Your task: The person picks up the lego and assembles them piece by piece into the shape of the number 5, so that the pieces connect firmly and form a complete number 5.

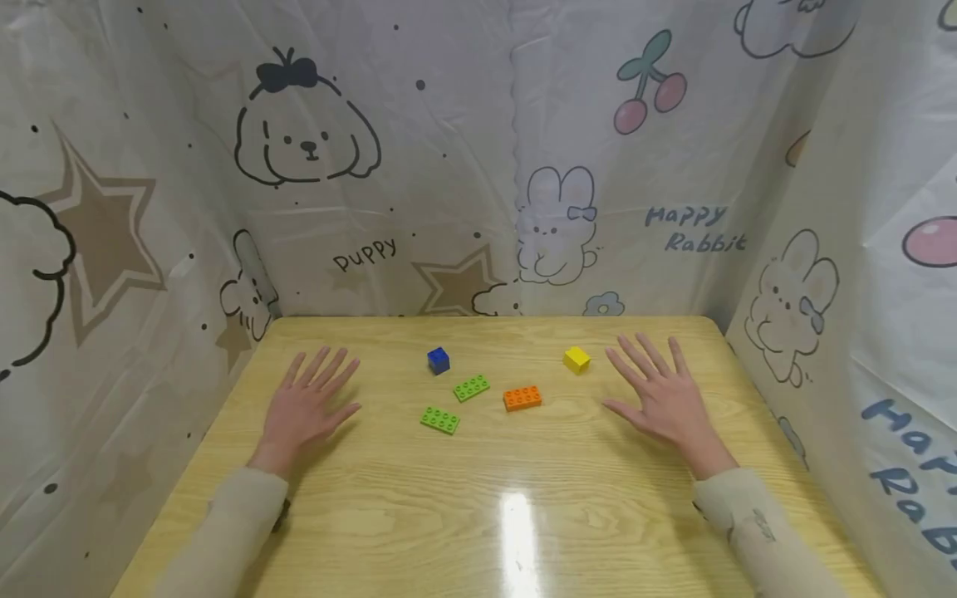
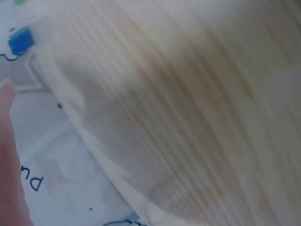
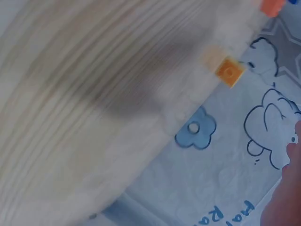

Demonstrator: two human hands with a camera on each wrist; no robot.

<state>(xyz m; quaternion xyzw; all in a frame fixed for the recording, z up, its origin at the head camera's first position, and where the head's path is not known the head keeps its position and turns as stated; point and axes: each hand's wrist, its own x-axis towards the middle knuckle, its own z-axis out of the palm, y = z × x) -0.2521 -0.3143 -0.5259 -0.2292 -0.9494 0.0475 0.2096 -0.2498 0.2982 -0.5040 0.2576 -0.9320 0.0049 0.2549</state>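
Observation:
My left hand (image 1: 302, 411), fingers spread, is at the left of the wooden table with nothing in it. On the right, my right hand (image 1: 664, 403) is also spread and holds nothing. Between the hands lie several toy building bricks. A blue brick (image 1: 439, 360) sits toward the back, nearest the left hand along with a flat green brick (image 1: 440, 419). Another green brick (image 1: 472, 388) and an orange brick (image 1: 522, 399) lie near the middle. The yellow brick (image 1: 576, 360) is just left of the right fingertips. In the left wrist view the blue brick (image 2: 21, 41) shows at upper left.
The pale wooden table (image 1: 419, 515) has a bright light reflection near its front. Printed cloth (image 1: 449, 124) with cartoon animals hangs behind the table and along both sides, close to its edges.

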